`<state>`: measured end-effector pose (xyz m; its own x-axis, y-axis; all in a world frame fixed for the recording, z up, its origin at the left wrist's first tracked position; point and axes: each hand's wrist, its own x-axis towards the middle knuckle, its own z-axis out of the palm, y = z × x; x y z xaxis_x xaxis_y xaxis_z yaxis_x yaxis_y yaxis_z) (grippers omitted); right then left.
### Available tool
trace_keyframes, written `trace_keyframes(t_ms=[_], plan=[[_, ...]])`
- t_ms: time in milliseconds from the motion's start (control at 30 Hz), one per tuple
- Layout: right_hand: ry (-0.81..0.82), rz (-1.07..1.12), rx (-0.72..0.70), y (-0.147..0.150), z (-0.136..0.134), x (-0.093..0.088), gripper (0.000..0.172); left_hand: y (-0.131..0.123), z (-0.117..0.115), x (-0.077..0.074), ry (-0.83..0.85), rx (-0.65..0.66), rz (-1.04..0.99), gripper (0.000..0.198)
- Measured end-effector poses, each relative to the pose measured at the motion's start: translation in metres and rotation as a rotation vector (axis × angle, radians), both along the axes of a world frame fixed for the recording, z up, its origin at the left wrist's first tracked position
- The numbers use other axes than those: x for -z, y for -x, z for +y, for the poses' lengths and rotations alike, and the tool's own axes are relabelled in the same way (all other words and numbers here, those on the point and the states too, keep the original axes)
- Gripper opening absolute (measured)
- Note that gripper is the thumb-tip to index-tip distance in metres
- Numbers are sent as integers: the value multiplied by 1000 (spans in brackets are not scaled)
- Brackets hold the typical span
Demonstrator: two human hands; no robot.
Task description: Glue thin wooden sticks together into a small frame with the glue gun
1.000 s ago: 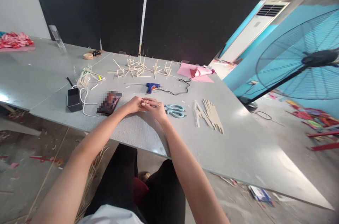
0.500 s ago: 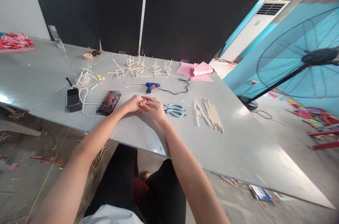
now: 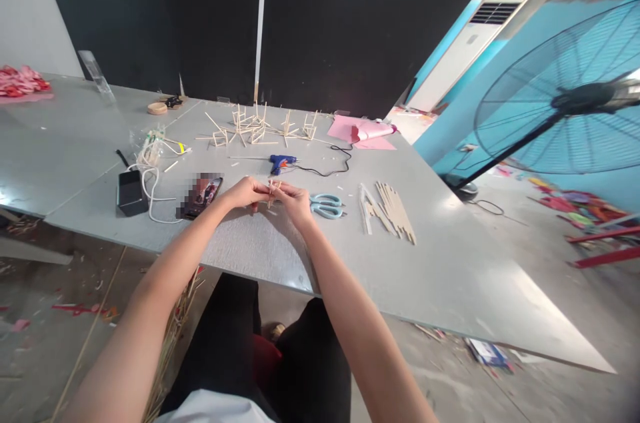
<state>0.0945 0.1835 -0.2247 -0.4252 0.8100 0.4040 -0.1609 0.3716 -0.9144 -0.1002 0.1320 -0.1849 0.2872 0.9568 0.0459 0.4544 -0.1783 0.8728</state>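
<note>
A small pale stick piece (image 3: 271, 202) is pinched between the left hand (image 3: 245, 192) and right hand (image 3: 296, 201), close together over the counter (image 3: 260, 249), the fingers hiding part of its shape. Just right of the hands lie blue-handled scissors (image 3: 327, 205), then pale sticks (image 3: 399, 211); left, a phone (image 3: 206, 197). Beyond the hands sit a blue glue gun (image 3: 280, 164) and, farther off, stick frames (image 3: 257, 127).

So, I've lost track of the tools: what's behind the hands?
Beyond the left hand and right hand lie a blue glue gun and, farther back, stick frames. Whatever the hands cover directly can't be seen.
</note>
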Motion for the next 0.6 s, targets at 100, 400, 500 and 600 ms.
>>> trace_keyframes(t_ms=[100, 400, 500, 600], plan=[[21, -3, -15, 1, 1, 3, 34, -4, 1, 3, -24, -20, -1, 40], [3, -30, -49, 0, -2, -2, 33, 0, 2, 5, -64, -51, 14, 35], [-6, -35, -47, 0, -3, -4, 32, 0, 2, 5, -51, -54, 14, 33], [3, -36, -42, 0, -4, -4, 31, -1, 2, 7, -35, -62, 9, 33]])
